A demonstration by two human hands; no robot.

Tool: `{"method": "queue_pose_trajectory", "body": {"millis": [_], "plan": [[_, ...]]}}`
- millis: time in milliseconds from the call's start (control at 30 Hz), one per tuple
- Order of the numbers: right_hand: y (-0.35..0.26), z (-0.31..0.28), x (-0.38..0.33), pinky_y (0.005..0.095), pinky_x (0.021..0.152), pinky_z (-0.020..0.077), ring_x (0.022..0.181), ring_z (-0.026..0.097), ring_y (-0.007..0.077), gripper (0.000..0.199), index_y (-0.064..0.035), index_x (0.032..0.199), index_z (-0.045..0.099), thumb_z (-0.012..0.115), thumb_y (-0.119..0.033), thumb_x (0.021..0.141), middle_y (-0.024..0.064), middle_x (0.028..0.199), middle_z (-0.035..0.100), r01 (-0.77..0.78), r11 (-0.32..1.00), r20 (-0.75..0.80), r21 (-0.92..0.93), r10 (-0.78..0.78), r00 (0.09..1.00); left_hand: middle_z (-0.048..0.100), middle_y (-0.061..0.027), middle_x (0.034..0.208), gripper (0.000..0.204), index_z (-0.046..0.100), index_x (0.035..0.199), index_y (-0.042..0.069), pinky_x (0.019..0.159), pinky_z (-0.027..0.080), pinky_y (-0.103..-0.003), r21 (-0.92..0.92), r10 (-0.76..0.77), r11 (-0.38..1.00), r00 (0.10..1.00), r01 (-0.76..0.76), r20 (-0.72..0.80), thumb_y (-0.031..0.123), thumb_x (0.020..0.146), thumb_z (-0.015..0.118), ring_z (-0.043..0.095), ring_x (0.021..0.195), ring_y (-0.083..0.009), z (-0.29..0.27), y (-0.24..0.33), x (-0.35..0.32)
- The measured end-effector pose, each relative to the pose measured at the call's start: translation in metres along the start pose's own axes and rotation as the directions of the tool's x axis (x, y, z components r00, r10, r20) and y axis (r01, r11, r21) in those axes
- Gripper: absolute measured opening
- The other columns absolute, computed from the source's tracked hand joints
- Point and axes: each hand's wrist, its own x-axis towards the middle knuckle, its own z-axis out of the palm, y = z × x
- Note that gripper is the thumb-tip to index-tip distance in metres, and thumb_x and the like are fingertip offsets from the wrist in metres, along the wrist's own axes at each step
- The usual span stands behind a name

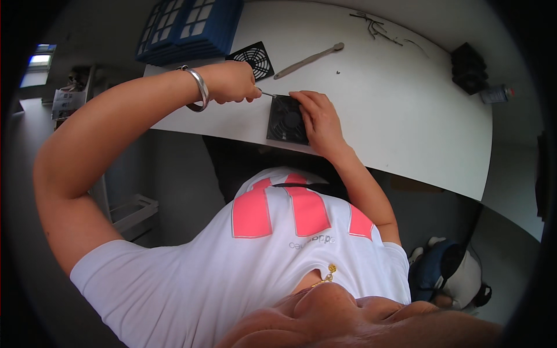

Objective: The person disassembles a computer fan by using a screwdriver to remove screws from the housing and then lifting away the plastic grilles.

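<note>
A square black cooling fan (286,120) lies at the front edge of the white table. My right hand (322,124) grips its right side, the fingers over the top edge. My left hand (233,83) is closed round a screwdriver (267,93); only its thin metal shaft shows, the handle being hidden in the fist. The shaft points right, its tip at the fan's upper left corner. Just beyond the left hand lies a black fan guard (253,60) with a round grille, and a brush with a long grey-brown handle (310,60) rests to the right of it.
Blue trays (188,29) are stacked at the table's far left. A small metal piece (338,72) and dark thin strips (376,29) lie farther back on the table (400,110). Black stacked parts (469,68) and a can (497,94) stand at the right. Another person (447,269) is at lower right.
</note>
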Motion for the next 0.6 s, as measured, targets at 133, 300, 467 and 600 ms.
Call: {"method": "queue_pose_trajectory", "body": {"millis": [133,300,467,600], "plan": [[-0.002,-0.001,0.001,0.0435,0.088,0.0478,0.104,0.059,0.0340,0.033,-0.0029,0.117,0.064,0.058,0.002,0.085,0.0136,0.113,0.065,0.033,0.999,-0.007,-0.011,-0.034,0.999,0.070,-0.0169,0.078,0.027,0.075,0.091,0.001,0.070,0.056,-0.036,0.307,0.276,0.926,0.949,-0.220,-0.154,0.024,0.092,0.061,0.070,0.077,-0.0265,0.015,-0.008,0.008],[-0.003,-0.002,0.002,0.0442,0.087,0.0481,0.103,0.060,0.0343,0.034,-0.0033,0.117,0.064,0.058,0.003,0.084,0.0137,0.113,0.065,0.012,1.000,-0.001,-0.025,-0.012,1.000,0.067,-0.0113,0.081,0.010,0.065,0.085,0.000,0.068,0.056,-0.033,0.940,0.829,0.113,0.552,-0.323,0.091,0.009,0.082,0.061,0.068,0.076,-0.0235,0.024,-0.010,-0.003],[-0.004,-0.001,0.001,0.0445,0.087,0.0484,0.101,0.060,0.0346,0.034,-0.0036,0.118,0.064,0.058,0.003,0.085,0.0139,0.112,0.065,-0.010,1.000,-0.004,-0.024,0.010,1.000,0.065,-0.0082,0.075,0.020,0.069,0.092,-0.001,0.058,0.053,-0.029,0.667,0.705,0.611,0.676,-0.426,-0.215,0.018,0.087,0.062,0.062,0.062,-0.0174,0.015,-0.022,0.013],[-0.004,-0.002,0.000,0.0445,0.086,0.0486,0.101,0.060,0.0346,0.034,-0.0030,0.117,0.064,0.058,0.003,0.085,0.0142,0.112,0.065,0.006,1.000,-0.014,-0.026,-0.006,1.000,0.063,-0.0062,0.068,0.040,0.073,0.084,0.002,0.056,0.053,-0.032,-0.127,-0.027,0.991,0.998,0.033,0.051,0.034,0.095,0.052,0.060,0.058,-0.0174,-0.002,-0.007,0.011]]}}
